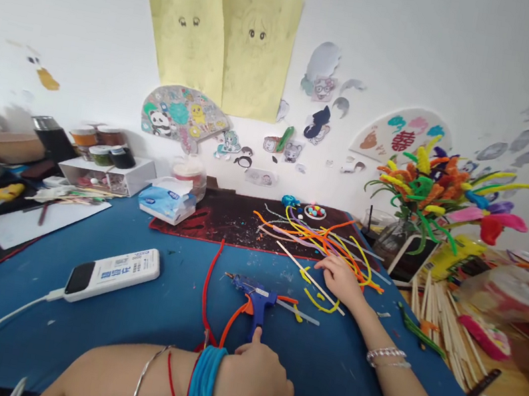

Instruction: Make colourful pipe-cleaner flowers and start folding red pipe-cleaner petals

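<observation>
Blue plastic glue gun beside left hand.

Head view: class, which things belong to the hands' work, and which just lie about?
In use: glue gun at the left hand; pipe cleaners under the right hand.
Lying about: tissue pack; white device on its cable; bouquet; wooden sticks.

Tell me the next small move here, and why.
Probably close the right hand on one of the pipe cleaners: its fingers rest on that loose pile, gripping nothing yet. The left hand sits fisted at the blue glue gun, thumb touching its handle, so the gun seems ready.
</observation>
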Motion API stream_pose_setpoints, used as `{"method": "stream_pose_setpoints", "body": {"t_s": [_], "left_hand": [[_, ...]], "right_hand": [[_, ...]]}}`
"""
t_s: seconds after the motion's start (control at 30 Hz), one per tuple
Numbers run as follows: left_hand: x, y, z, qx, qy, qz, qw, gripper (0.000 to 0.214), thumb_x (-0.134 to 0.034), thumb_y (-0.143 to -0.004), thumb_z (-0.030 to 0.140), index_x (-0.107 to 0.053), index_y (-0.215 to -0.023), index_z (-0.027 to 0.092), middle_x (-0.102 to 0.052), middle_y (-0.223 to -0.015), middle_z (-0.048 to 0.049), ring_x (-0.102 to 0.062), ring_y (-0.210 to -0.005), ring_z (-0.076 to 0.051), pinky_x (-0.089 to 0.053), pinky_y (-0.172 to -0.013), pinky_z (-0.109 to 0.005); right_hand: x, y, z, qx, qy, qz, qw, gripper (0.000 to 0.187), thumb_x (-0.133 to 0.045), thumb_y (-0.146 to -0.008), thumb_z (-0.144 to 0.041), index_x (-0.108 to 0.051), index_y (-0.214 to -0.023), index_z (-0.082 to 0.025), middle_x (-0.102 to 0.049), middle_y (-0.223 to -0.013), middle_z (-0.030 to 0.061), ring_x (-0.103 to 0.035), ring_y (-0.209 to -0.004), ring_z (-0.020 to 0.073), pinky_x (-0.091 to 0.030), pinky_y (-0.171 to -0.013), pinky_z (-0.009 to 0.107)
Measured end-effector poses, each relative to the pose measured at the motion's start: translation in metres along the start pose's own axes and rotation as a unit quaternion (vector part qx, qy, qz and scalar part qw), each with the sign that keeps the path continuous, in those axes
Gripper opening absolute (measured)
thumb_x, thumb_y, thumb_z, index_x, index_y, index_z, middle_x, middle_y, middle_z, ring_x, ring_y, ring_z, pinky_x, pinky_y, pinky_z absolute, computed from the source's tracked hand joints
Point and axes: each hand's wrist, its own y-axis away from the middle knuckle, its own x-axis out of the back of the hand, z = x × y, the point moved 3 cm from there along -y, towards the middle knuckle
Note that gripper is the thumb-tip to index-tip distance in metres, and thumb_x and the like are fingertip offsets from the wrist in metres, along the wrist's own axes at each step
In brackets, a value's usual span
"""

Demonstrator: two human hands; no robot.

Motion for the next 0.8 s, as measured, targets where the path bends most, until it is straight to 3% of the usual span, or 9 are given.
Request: {"method": "stream_pose_setpoints", "body": {"t_s": [0.13, 0.27, 0.3, 0.37, 0.43, 0.5, 0.6, 0.7, 0.8], "left_hand": [[0.023, 0.007, -0.008, -0.030, 0.000, -0.005, 1.000, 0.027, -0.067, -0.066, 0.029, -0.065, -0.090, 0.016, -0.068, -0.063, -0.0112, -0.063, -0.053, -0.025, -0.051, -0.059, -0.040], [0.070, 0.015, -0.053, -0.005, 0.110, -0.043, 0.993, 0.051, -0.053, -0.077, 0.053, -0.057, -0.118, 0.022, -0.072, -0.087, -0.0091, -0.067, -0.072, -0.024, -0.050, -0.058, -0.030], [0.078, 0.015, -0.071, 0.039, 0.120, -0.032, 0.992, 0.048, -0.051, -0.079, 0.053, -0.058, -0.117, 0.026, -0.072, -0.093, -0.0068, -0.067, -0.078, -0.023, -0.050, -0.063, -0.029], [0.087, 0.018, -0.114, 0.227, 0.079, -0.001, 0.971, 0.040, -0.053, -0.077, 0.054, -0.066, -0.104, 0.027, -0.071, -0.098, -0.0065, -0.066, -0.089, -0.024, -0.049, -0.074, -0.030], [0.084, 0.022, -0.152, 0.344, 0.040, 0.022, 0.938, 0.041, -0.045, -0.085, 0.044, -0.068, -0.101, 0.013, -0.065, -0.106, -0.0212, -0.061, -0.101, -0.034, -0.047, -0.081, -0.040], [0.074, 0.026, -0.181, 0.416, 0.030, 0.019, 0.909, 0.038, -0.049, -0.084, 0.037, -0.067, -0.100, 0.008, -0.062, -0.110, -0.0273, -0.058, -0.105, -0.038, -0.046, -0.082, -0.045], [0.054, 0.029, -0.210, 0.458, 0.058, -0.026, 0.887, 0.035, -0.064, -0.076, 0.038, -0.067, -0.094, 0.008, -0.065, -0.102, -0.0210, -0.061, -0.100, -0.034, -0.048, -0.081, -0.045], [0.039, 0.030, -0.226, 0.473, 0.101, -0.058, 0.873, 0.026, -0.059, -0.084, 0.033, -0.062, -0.100, 0.013, -0.064, -0.101, -0.0083, -0.062, -0.093, -0.020, -0.050, -0.082, -0.040], [0.030, 0.029, -0.237, 0.480, 0.144, -0.039, 0.864, 0.024, -0.056, -0.086, 0.030, -0.059, -0.104, 0.015, -0.062, -0.104, -0.0067, -0.061, -0.091, -0.018, -0.051, -0.079, -0.037]], "right_hand": [[0.000, 0.000, 0.006, -0.028, 0.023, 0.034, 0.999, 0.030, -0.042, -0.077, -0.010, -0.066, -0.090, -0.022, -0.062, -0.097, 0.0070, -0.055, -0.099, 0.0243, -0.042, -0.090, 0.040], [-0.003, 0.002, 0.016, -0.058, 0.039, 0.052, 0.996, 0.028, -0.043, -0.078, -0.013, -0.067, -0.091, -0.020, -0.061, -0.096, 0.0086, -0.055, -0.097, 0.0244, -0.043, -0.086, 0.039], [-0.005, 0.002, 0.019, -0.063, 0.041, 0.052, 0.996, 0.028, -0.043, -0.078, -0.013, -0.067, -0.090, -0.019, -0.061, -0.096, 0.0086, -0.056, -0.096, 0.0239, -0.043, -0.086, 0.038], [-0.007, 0.003, 0.022, -0.070, 0.043, 0.048, 0.995, 0.028, -0.043, -0.077, -0.014, -0.068, -0.088, -0.019, -0.062, -0.094, 0.0082, -0.056, -0.095, 0.0231, -0.043, -0.087, 0.037], [-0.009, 0.003, 0.024, -0.077, 0.046, 0.043, 0.995, 0.027, -0.044, -0.077, -0.015, -0.069, -0.086, -0.020, -0.062, -0.094, 0.0079, -0.056, -0.095, 0.0232, -0.042, -0.087, 0.037], [-0.011, 0.004, 0.026, -0.082, 0.049, 0.037, 0.995, 0.027, -0.044, -0.077, -0.016, -0.070, -0.084, -0.020, -0.063, -0.093, 0.0076, -0.056, -0.095, 0.0238, -0.042, -0.087, 0.037], [-0.012, 0.004, 0.028, -0.088, 0.052, 0.027, 0.994, 0.026, -0.045, -0.077, -0.017, -0.070, -0.082, -0.021, -0.065, -0.093, 0.0073, -0.056, -0.094, 0.0241, -0.041, -0.086, 0.038], [-0.013, 0.004, 0.029, -0.092, 0.053, 0.020, 0.994, 0.026, -0.045, -0.076, -0.017, -0.070, -0.082, -0.021, -0.066, -0.094, 0.0070, -0.056, -0.094, 0.0239, -0.041, -0.085, 0.038], [-0.012, 0.004, 0.029, -0.094, 0.052, 0.016, 0.994, 0.026, -0.046, -0.075, -0.017, -0.070, -0.081, -0.021, -0.066, -0.094, 0.0071, -0.056, -0.095, 0.0246, -0.040, -0.085, 0.038]]}}
